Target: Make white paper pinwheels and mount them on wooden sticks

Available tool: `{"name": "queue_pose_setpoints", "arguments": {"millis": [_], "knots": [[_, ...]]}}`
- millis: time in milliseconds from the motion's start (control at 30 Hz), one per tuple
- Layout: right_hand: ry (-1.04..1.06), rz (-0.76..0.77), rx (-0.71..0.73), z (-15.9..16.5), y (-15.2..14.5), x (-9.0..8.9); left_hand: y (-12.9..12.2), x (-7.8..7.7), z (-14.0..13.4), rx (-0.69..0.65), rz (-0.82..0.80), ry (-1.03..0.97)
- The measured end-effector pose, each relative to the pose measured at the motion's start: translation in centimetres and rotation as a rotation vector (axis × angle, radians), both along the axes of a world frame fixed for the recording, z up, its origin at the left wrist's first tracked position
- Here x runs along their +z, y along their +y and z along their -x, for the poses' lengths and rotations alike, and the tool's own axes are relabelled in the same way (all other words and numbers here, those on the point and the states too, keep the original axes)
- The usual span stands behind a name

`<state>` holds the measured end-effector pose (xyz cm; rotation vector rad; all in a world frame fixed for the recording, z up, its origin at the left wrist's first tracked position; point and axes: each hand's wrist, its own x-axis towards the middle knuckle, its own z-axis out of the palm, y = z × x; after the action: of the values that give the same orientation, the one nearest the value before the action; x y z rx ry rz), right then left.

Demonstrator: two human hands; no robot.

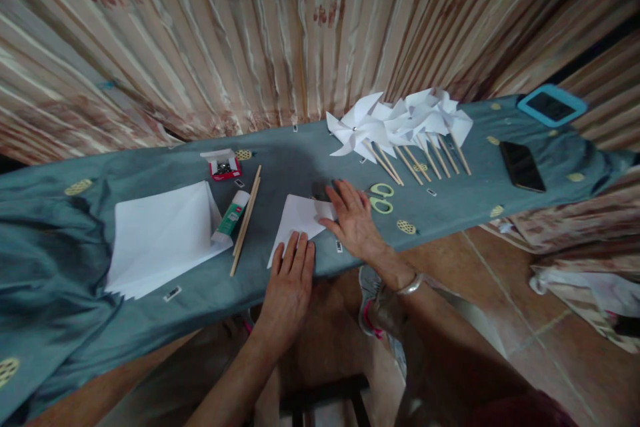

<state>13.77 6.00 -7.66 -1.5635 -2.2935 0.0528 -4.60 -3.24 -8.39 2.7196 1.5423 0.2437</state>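
A sheet of white paper (299, 217), folded into a triangle, lies on the cloth-covered table (210, 310) in front of me. My left hand (293, 273) rests flat on its near edge, fingers stretched out. On the paper's right corner lies my right hand (353, 220), palm down with its fingers apart; a bracelet circles that wrist. Just beyond the right fingers are scissors (382, 199) with light green handles, their blades partly hidden by the hand. Neither hand is closed round anything.
To the left lie a stack of white paper (160, 233), a green glue stick (233, 215), wooden sticks (246, 220) and a red box (224, 167) of small metal pieces. Several paper pinwheels (363, 127) lie at the back right, near a black phone (523, 165) and a blue-framed device (551, 105). A curtain (280, 33) hangs behind.
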Motion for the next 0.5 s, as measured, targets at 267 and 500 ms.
{"name": "queue_pose_setpoints", "arguments": {"millis": [267,500], "knots": [[-0.016,-0.092,-0.154,-3.2,1.3,-0.3,0.5,0.9,0.0,0.011,-0.024,-0.055],[0.031,-0.043,0.008,0.6,-0.8,0.1,1.6,2.3,0.0,0.062,0.065,-0.091]]}}
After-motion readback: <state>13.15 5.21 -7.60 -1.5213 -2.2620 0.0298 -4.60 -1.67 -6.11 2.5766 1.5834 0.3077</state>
